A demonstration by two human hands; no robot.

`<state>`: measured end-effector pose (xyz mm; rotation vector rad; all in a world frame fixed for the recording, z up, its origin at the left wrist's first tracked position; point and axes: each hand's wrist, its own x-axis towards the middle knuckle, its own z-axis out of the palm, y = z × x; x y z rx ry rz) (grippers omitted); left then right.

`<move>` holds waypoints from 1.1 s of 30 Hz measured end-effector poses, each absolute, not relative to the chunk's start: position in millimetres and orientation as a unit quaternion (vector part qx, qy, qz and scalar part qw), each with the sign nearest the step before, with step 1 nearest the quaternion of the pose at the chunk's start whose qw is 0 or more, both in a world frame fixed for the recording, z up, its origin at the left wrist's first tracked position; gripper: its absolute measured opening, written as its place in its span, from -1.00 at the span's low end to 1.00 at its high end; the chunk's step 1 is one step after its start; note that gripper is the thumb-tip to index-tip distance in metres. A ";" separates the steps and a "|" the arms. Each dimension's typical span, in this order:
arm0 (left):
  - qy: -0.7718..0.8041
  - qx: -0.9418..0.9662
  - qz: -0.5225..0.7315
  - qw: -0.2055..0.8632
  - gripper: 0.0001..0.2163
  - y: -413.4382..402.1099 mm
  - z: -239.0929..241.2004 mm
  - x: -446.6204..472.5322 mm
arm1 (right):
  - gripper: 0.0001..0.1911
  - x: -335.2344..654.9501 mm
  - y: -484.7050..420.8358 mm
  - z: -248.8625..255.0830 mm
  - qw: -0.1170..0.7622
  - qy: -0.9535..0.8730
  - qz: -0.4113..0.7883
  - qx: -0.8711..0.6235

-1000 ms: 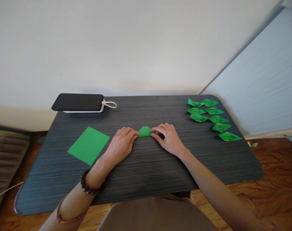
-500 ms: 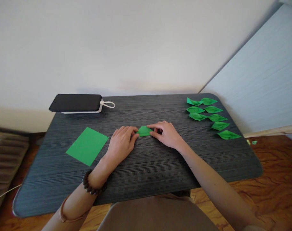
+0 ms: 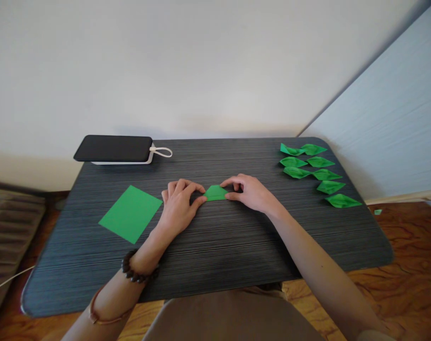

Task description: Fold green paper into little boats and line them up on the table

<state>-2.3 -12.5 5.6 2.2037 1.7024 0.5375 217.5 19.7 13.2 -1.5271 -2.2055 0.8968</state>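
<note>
Between my hands, a small piece of folded green paper [image 3: 215,193] lies on the dark table, its top edge narrower than its bottom one. My left hand [image 3: 180,204] pinches its left end between thumb and index finger. At the right end, the thumb and index finger of my right hand [image 3: 251,192] grip the paper from below and above. The fingertips hide both ends. A flat green paper sheet [image 3: 130,214] rests just left of my left hand.
Several folded green paper leaves [image 3: 330,187] lie in rows on the table's right side. At the back left, a black phone-like slab [image 3: 114,148] sits on a white block with a white cable loop [image 3: 162,151]. A wall stands behind the table [image 3: 215,255].
The index finger and thumb of my right hand have shifted slightly outward along the folded paper. My left hand's fingers have spread a little. The view has moved slightly.
</note>
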 end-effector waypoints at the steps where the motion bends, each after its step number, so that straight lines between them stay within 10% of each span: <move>1: 0.583 0.775 0.193 0.148 -0.83 -12.9 5.3 -2.0 | -0.71 218.3 20.7 13.1 0.155 -0.771 0.321 -0.528; 19: 0.435 0.890 0.116 0.071 -0.55 -12.2 8.3 -12.1 | -0.72 218.9 22.7 13.3 0.154 -0.761 0.342 -0.530; 33: 0.419 0.885 0.181 0.092 -0.73 -12.9 2.3 -15.9 | -0.67 223.1 0.9 3.7 0.200 -0.839 0.200 -0.464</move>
